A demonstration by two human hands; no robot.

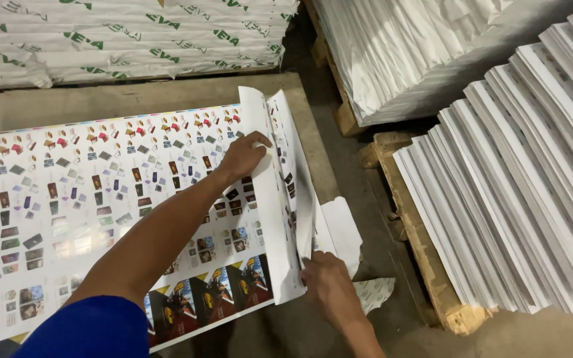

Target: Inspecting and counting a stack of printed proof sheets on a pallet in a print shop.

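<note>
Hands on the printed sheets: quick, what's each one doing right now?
Left hand: closed, pinching the curled edge of the top printed sheet.
Right hand: gripping the sheets' edge at the near corner.

Your brown worktop carries a stack of large printed sheets, their right edge curled upward.
</note>
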